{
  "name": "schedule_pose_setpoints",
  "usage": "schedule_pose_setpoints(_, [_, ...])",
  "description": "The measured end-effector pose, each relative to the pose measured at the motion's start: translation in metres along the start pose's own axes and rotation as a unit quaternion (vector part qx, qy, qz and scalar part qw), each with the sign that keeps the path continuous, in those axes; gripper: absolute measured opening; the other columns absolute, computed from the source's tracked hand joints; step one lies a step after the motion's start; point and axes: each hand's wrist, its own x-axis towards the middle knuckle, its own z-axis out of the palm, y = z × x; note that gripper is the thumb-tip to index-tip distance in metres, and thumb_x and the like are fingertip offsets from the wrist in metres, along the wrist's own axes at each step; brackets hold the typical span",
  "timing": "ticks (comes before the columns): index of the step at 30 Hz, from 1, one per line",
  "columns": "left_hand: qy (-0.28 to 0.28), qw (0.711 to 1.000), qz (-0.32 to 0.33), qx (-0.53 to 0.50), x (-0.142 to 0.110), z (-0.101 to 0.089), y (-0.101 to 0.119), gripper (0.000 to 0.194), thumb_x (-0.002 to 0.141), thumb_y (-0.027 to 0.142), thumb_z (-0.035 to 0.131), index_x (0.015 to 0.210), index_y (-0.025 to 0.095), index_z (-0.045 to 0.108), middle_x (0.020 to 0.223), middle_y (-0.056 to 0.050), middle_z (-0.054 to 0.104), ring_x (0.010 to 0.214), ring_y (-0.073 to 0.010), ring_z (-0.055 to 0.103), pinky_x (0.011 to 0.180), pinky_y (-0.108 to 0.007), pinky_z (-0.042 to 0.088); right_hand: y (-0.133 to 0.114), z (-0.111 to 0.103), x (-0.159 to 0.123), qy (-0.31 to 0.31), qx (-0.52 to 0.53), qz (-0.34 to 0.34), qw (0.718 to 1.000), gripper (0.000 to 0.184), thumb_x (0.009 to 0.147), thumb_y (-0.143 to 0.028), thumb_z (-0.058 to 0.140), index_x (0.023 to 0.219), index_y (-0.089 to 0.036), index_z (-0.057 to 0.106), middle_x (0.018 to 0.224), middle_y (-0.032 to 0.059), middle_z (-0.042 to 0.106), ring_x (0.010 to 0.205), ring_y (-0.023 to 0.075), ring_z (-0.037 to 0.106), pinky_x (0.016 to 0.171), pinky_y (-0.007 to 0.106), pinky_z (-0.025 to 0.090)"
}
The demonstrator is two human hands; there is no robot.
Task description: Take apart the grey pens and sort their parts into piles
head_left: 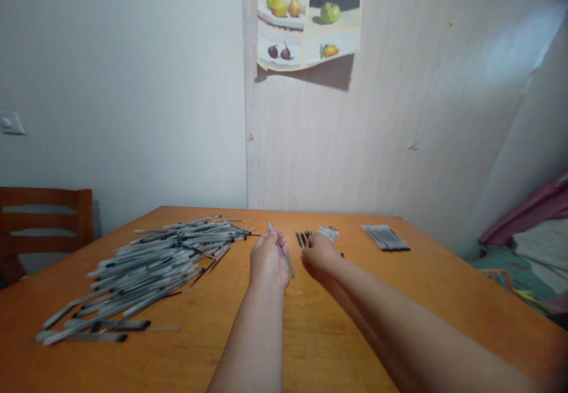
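My left hand [268,261] is closed around a translucent pen barrel [284,255], which sticks out past the fingers at both ends. To its right, my right hand [322,252] reaches down to the table with its fingertips pressed together. Those fingertips are at a small group of thin dark sticks [300,238], and anything pinched between them is hidden. Just behind the right hand lies a little heap of short whitish pieces [329,232], too small to identify. A large loose pile of translucent pens with black ends [162,263] spreads over the table left of my hands.
At the right, several pens lie side by side in a neat row [385,238]. The wooden table [337,345] meets a wall with a fruit picture [308,26]. A wooden chair [44,218] stands at left; cloth [536,251] lies beyond the right edge.
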Motion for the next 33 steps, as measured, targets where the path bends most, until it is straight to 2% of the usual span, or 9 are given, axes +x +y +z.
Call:
schedule_pose_setpoints(7, [-0.002, 1.000, 0.001, -0.007, 0.001, 0.000, -0.002, 0.006, 0.088, 0.012, 0.055, 0.084, 0.015, 0.060, 0.073, -0.002, 0.061, 0.054, -0.0054, 0.053, 0.051, -0.016, 0.038, -0.015, 0.010, 0.018, -0.011, -0.036, 0.038, 0.999, 0.024, 0.078, -0.018, 0.060, 0.097, -0.014, 0.073, 0.100, 0.0168, 0.074, 0.093, 0.0243, 0.069, 0.072, 0.027, 0.046])
schedule_pose_setpoints(13, [-0.002, 1.000, 0.003, -0.007, -0.001, 0.001, -0.002, 0.005, 0.087, 0.012, 0.057, 0.084, 0.014, 0.060, 0.073, -0.002, 0.061, 0.053, -0.0048, 0.052, 0.051, -0.015, 0.037, -0.018, 0.015, 0.027, -0.015, -0.049, 0.056, 0.997, 0.025, 0.079, -0.018, 0.060, 0.100, -0.015, 0.073, 0.105, 0.0177, 0.073, 0.099, 0.0264, 0.069, 0.076, 0.028, 0.048])
schedule_pose_setpoints(33, [-0.002, 1.000, -0.011, -0.001, -0.003, 0.002, -0.003, 0.004, 0.088, 0.013, 0.055, 0.088, 0.014, 0.059, 0.074, -0.002, 0.062, 0.056, -0.0051, 0.054, 0.053, -0.016, 0.037, -0.017, 0.022, 0.042, -0.032, -0.057, 0.056, 0.996, 0.031, 0.074, -0.020, 0.064, 0.102, -0.013, 0.075, 0.104, 0.0216, 0.073, 0.098, 0.0292, 0.070, 0.077, 0.031, 0.051])
